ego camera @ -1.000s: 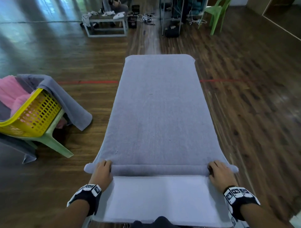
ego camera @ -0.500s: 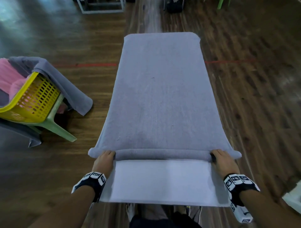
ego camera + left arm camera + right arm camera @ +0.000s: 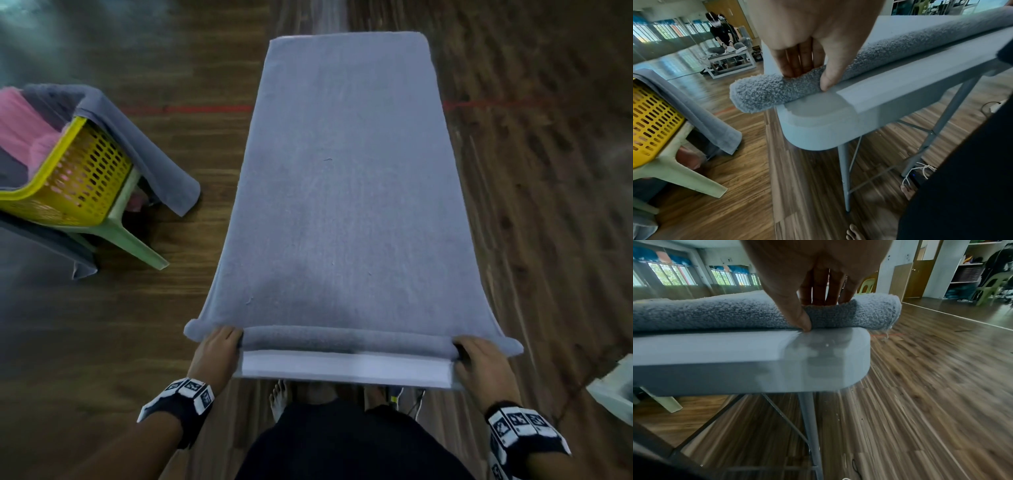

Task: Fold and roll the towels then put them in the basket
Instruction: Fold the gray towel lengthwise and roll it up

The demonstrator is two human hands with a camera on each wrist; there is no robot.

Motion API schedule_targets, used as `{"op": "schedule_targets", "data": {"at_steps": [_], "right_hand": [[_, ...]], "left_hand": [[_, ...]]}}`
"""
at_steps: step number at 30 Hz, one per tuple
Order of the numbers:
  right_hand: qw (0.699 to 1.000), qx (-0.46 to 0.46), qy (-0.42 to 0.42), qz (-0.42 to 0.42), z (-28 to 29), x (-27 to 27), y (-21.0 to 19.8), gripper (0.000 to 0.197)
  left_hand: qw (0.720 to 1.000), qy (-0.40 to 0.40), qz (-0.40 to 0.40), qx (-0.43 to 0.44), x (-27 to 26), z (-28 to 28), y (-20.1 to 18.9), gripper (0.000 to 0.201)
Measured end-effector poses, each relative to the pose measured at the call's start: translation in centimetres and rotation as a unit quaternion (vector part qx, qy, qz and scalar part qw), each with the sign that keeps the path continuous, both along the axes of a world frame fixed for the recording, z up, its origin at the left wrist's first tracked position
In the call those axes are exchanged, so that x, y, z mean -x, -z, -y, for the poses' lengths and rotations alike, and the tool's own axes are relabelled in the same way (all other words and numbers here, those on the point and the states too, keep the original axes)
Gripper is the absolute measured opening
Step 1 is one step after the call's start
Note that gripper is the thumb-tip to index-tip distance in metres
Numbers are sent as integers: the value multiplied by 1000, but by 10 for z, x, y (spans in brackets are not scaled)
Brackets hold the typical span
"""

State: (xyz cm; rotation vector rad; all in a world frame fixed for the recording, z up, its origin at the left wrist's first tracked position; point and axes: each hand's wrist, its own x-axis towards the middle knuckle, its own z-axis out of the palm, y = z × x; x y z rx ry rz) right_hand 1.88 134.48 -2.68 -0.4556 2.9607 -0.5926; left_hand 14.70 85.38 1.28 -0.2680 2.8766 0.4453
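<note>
Towels hang out of the yellow basket (image 3: 78, 171) on a green chair (image 3: 133, 236) at left. On the white table (image 3: 342, 370), a grey towel (image 3: 346, 192) lies flat, its near end rolled. The left hand (image 3: 215, 349) pinches the roll's left end, thumb in front; the right hand (image 3: 479, 363) pinches the right end likewise.

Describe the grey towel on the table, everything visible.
The grey towel is fluffy terry cloth, spread flat along the white folding table. Its near end is rolled into a thin tube whose ends overhang both table sides. The left hand and right hand each pinch the roll, thumb in front, fingers behind.
</note>
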Motion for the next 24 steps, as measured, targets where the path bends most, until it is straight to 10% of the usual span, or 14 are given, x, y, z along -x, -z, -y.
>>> {"op": "schedule_targets", "data": {"at_steps": [10,18,24], "right_hand": [[993,-83,25,81,-1,30,-12,23],[999,-29,-30,-28,6,5,15,51],[998,-40,-22,-54,8,6,8,40]], "left_hand": [[998,-6,47,-28,12,10,-7,13],[998,39,-18,45,-1,-6,2,77],[996,24,-40,69,16,-6,-1,51]]}}
